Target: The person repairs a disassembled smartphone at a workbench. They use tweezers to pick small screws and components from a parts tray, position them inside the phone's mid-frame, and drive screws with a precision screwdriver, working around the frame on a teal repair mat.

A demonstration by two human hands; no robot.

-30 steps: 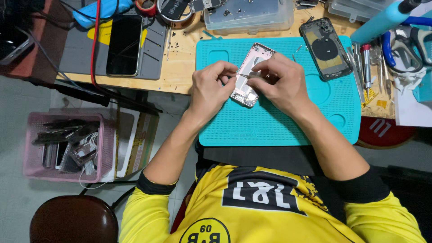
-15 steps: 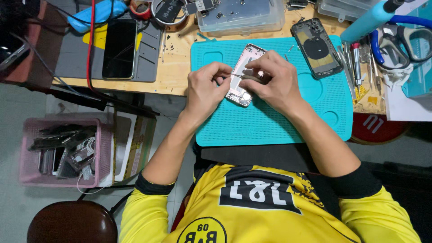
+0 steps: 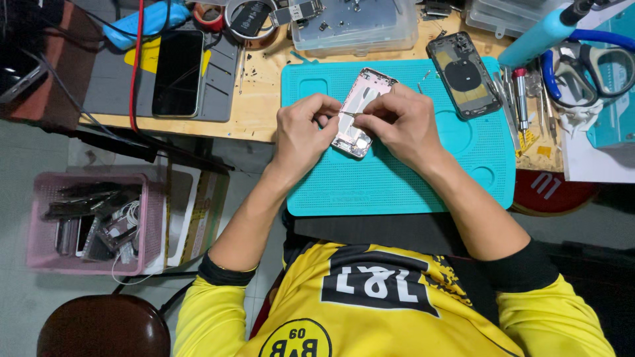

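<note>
A pink, opened phone housing (image 3: 362,109) lies on the teal work mat (image 3: 397,178), tilted with its top to the upper right. My left hand (image 3: 303,132) pinches its left edge and steadies it. My right hand (image 3: 403,122) grips thin metal tweezers (image 3: 349,114), whose tip points left into the middle of the housing. The lower half of the housing is partly hidden by my fingers.
A dark phone back (image 3: 463,74) lies at the mat's upper right, beside screwdrivers (image 3: 522,99). A black phone (image 3: 177,73) rests on a grey pad at left. A clear parts box (image 3: 357,26) stands behind. A pink basket (image 3: 89,221) sits on the floor.
Both hands and the housing stayed together on the mat; the view shifted slightly. My right hand's tweezers now reach into the housing's middle.
</note>
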